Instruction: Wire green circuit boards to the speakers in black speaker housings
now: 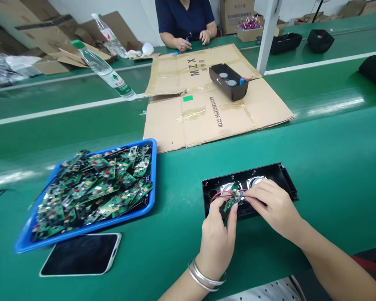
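My left hand (pixel 219 225) holds a small green circuit board (pixel 228 205) between thumb and fingers, over a black speaker housing (pixel 274 173). Thumb and forefinger of my right hand (pixel 274 205) pinch a thin wire with a small white connector (pixel 242 199) at the board's edge. Red and black wires (pixel 221 194) loop from the housing towards the board. Two round speaker drivers with pale frames, one of them this driver (pixel 254 181), sit inside the housing; my hands and the board partly cover them.
A blue tray (pixel 154 179) heaped with circuit boards stands left, with a phone (pixel 81 255) before it. Flattened cardboard (pixel 169 129) carries another speaker housing (pixel 217 83). Water bottles (pixel 108 75) stand back left. Opposite sits a co-worker (pixel 186 21). A white post (pixel 267 39) rises behind the cardboard.
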Demonstrator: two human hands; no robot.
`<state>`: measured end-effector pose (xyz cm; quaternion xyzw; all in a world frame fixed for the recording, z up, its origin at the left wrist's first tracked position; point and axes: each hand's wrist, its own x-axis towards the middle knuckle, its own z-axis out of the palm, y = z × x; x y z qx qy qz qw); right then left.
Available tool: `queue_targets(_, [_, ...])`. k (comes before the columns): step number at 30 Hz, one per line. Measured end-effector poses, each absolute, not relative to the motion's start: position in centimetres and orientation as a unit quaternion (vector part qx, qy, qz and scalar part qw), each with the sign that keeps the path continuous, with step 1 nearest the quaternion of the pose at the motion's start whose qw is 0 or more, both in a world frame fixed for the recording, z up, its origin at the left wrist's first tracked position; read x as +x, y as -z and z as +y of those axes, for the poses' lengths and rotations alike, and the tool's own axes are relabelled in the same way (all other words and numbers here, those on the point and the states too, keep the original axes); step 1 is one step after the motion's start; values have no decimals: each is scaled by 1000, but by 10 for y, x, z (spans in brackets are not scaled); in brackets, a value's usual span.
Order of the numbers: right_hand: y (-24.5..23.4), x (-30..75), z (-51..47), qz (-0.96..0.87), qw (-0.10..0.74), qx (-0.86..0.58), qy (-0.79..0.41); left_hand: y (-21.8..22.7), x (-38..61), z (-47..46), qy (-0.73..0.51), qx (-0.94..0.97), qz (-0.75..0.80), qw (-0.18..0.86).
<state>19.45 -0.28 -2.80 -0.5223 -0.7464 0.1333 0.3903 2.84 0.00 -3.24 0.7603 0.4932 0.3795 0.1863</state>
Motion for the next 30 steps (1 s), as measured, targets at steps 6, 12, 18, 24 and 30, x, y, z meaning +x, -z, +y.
queue_targets(6, [32,190,-2,-755,385,-525,-73,33,27,-1,-375,767,485,192])
queue_targets(12, [33,189,-2,-776,374,-508,-26,31,27,1,-371,776,473,188])
queue_targets(18, [33,190,-3,-800,337,-495,30,30,27,3,-380,786,450,189])
queue_targets(24, [34,191,-3,-801,333,-495,56,23,29,3,-366,779,440,257])
queue_targets(30, [39,189,-3,-801,340,-488,71,14,36,4,-334,644,471,502])
